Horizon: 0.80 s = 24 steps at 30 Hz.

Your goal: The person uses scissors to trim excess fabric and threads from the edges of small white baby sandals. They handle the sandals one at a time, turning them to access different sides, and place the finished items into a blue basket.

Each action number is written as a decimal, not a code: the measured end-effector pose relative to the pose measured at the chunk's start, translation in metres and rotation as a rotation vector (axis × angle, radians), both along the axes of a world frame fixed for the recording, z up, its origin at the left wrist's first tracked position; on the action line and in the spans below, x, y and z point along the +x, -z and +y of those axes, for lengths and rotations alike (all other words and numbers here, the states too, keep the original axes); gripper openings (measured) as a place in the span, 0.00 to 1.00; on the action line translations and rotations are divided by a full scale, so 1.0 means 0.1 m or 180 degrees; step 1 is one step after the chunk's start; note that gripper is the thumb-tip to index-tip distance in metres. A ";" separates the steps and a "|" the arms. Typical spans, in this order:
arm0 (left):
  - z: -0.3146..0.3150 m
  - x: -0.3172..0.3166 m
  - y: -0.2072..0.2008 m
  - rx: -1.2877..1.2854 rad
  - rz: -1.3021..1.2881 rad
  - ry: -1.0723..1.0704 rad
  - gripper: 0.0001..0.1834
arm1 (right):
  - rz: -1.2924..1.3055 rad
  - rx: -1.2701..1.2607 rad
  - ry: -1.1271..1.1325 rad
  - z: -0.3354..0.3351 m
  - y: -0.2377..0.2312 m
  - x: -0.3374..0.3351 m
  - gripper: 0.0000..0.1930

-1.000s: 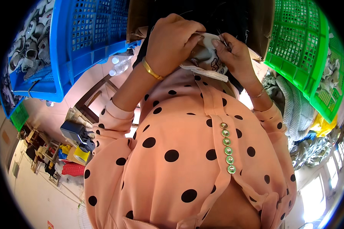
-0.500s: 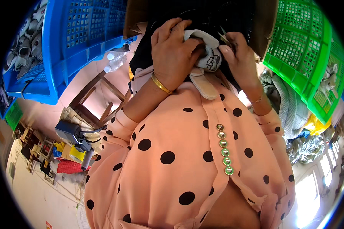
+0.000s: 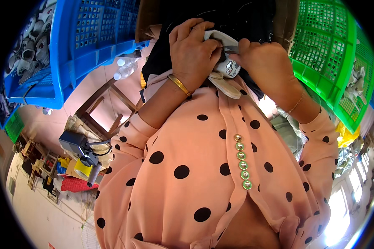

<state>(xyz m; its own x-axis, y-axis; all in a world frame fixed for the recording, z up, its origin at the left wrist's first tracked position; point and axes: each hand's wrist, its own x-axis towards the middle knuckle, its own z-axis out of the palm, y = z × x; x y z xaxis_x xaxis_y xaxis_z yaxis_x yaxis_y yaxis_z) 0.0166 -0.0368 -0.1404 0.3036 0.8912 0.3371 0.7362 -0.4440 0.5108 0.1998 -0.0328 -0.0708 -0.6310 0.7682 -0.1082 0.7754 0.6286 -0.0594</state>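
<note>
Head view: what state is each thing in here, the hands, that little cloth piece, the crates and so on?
Left hand: closed around the cloth piece.
Right hand: pinching the cloth piece's edge.
Cloth piece: white and grey, bunched between both hands, a flap hanging down.
Blue crate: holds grey items at its far left.
Green crate: contents unclear.
Gold bangle: on the left wrist.
Wooden stool: standing, nothing visible on it.

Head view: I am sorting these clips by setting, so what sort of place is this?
Probably a small workshop or sorting room for socks or similar cloth goods. A blue crate and a green crate flank the person, grey socks lie piled by the blue one, and both hands hold a small cloth piece.
</note>
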 end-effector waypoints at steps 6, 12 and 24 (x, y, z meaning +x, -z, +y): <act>0.01 0.00 -0.02 -0.0098 -0.0063 0.0043 0.03 | -0.0476 -0.0145 0.0116 -0.02 -0.02 -0.10 0.12; 0.01 -0.01 0.00 -0.0081 -0.0118 0.0055 0.03 | -0.0538 -0.0018 -0.0027 -0.03 -0.04 -0.14 0.11; 0.02 -0.01 -0.02 -0.0179 -0.0134 0.0085 0.03 | -0.0795 -0.0122 0.0160 -0.02 0.03 -0.25 0.15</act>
<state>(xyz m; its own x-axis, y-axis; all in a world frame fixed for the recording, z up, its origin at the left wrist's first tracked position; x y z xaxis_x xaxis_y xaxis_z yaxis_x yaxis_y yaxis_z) 0.0157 -0.0349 -0.1387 0.3141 0.9008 0.2998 0.7017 -0.4330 0.5657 0.1749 -0.0343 -0.0742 -0.5423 0.7902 -0.2855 0.7992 0.5900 0.1147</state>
